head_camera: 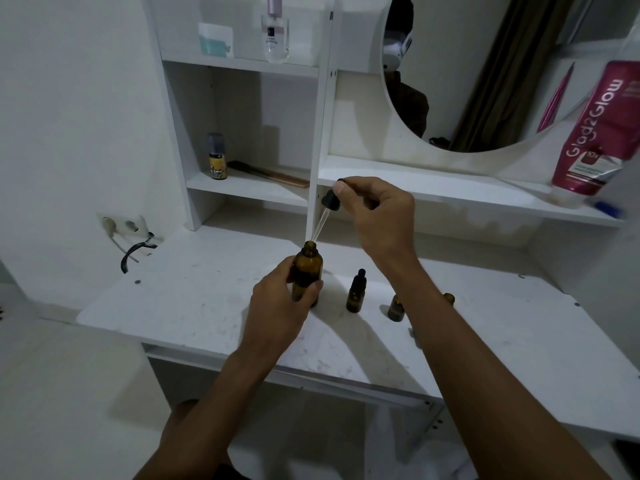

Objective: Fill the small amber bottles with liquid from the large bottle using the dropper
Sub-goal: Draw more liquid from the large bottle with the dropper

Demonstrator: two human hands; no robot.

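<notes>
Head view: large bottle (306,271) is upright on the table (194,306), front-middle. The left hand (280,306) is wrapped round its lower body, and the mouth is uncapped. The dropper (327,206) is pinched at its black bulb by thumb & fingers of the right hand (377,209). Its glass tip is slanted and right at the bottle's mouth; can't tell if it's just inside or just above.

Risks:
- The pipette comes in at an angle, so the tip could knock the rim & chip, or rock the bottle if the left grip slackens.
- Squeezing the bulb early on the way across would drip onto the table.
- The right forearm hangs over the small bottles, so a low swing could topple them.

Looks: amber glass, round shoulders, narrow threaded neck, no label seen.

To its right, apart, stand a capped small bottle (356,292) w/ black dropper top, then an open small bottle (396,308). A third small bottle (449,298) is half hidden behind the forearm. A pink tube (595,133) leans on the shelf, far right.
</notes>
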